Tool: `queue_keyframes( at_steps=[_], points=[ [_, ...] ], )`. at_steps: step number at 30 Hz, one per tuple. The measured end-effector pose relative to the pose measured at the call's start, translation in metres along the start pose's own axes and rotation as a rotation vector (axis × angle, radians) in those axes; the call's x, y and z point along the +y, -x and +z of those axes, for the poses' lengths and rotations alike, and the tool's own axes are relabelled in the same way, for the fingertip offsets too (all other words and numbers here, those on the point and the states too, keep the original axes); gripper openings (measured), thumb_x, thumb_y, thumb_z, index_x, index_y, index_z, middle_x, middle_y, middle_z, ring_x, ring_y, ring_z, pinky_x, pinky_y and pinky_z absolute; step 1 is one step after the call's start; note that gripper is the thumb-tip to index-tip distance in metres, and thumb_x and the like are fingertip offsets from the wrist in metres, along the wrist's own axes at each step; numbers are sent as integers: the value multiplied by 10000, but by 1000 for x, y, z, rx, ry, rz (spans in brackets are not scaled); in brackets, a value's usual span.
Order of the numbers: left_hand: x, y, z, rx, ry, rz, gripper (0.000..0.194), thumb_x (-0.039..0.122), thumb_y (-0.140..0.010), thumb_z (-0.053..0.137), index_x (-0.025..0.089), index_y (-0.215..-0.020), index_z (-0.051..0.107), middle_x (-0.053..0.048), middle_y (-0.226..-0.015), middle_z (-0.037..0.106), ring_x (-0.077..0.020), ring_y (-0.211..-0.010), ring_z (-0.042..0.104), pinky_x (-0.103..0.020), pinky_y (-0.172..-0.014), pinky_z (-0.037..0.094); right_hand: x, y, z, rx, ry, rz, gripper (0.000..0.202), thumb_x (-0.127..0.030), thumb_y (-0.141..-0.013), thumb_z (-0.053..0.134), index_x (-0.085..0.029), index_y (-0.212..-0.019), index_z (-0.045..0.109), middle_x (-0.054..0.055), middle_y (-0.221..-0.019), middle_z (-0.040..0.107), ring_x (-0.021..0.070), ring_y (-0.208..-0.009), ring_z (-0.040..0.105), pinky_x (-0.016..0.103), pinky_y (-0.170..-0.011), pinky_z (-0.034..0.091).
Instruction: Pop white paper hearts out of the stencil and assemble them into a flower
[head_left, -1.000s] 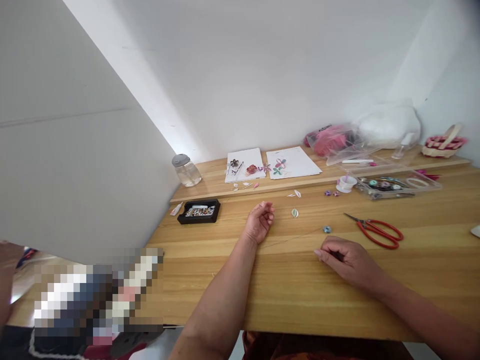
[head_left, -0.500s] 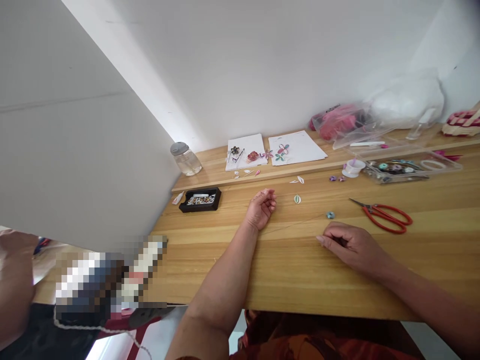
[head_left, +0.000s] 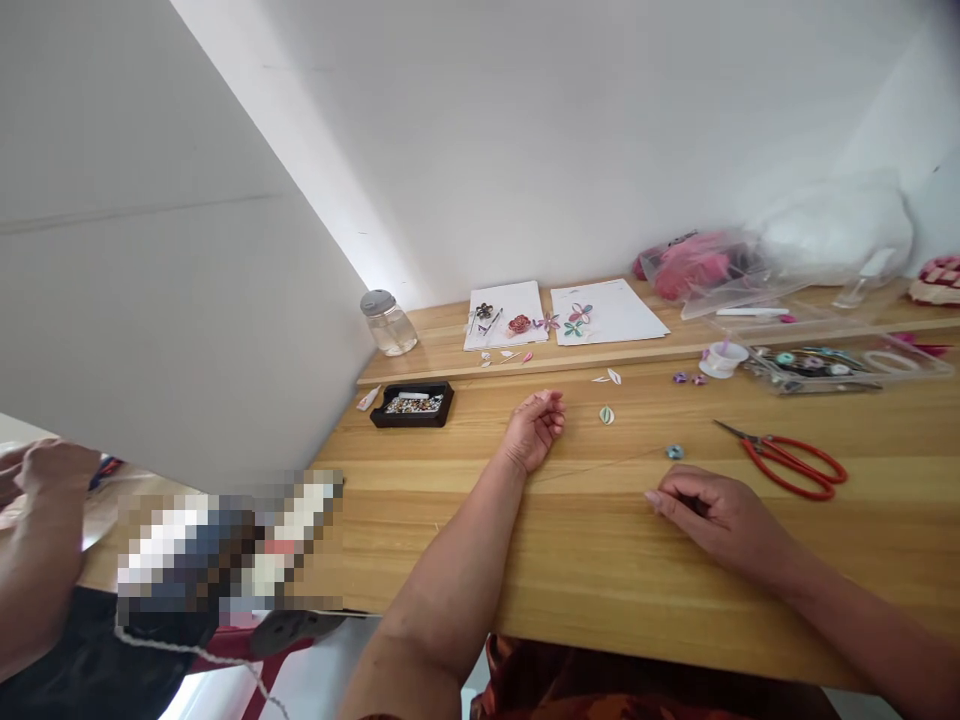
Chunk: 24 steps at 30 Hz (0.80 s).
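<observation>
My left hand (head_left: 535, 430) rests palm-up on the wooden table with its fingers loosely curled in, and nothing shows in them. My right hand (head_left: 703, 505) lies on its side with the fingers bent round and the thumb along them; no held thing is visible. Just beyond it sits a small blue piece (head_left: 675, 452), and a thin wire or thread (head_left: 600, 468) runs from it toward my left wrist. To the right are red-handled scissors (head_left: 795, 465). A green-and-white leaf shape (head_left: 607, 415) lies between the hands, farther back, with white petal shapes (head_left: 613, 377) behind it.
A black tray of beads (head_left: 412, 405) and a lidded jar (head_left: 388, 325) stand at left. Flower pieces lie on paper sheets (head_left: 611, 310) on the shelf. A ribbon spool (head_left: 724, 359) and clear box (head_left: 840, 365) are at right. Another person's arm (head_left: 45, 540) shows far left.
The view has shifted slightly, so the table items appear a little lower and farther right. Both my hands keep about the same pose and place on the table.
</observation>
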<state>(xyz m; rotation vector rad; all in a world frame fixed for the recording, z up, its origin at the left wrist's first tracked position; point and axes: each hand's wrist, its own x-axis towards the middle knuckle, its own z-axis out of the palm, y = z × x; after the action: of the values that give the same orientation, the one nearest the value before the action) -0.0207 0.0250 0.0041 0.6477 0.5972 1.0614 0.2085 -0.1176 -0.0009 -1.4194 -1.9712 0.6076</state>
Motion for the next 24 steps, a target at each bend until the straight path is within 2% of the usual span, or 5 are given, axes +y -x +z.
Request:
queue_keyframes(
  at_steps=[24],
  points=[
    [-1, -1, -1, 13, -6, 21, 265, 309, -750, 773, 119, -900, 666, -27, -732, 643, -64, -547, 554, -158, -491, 419, -7, 0, 0, 46, 26, -15, 364, -397, -955, 527, -195, -653, 550, 3, -669, 535, 140, -619, 503, 287, -611, 376]
  ],
)
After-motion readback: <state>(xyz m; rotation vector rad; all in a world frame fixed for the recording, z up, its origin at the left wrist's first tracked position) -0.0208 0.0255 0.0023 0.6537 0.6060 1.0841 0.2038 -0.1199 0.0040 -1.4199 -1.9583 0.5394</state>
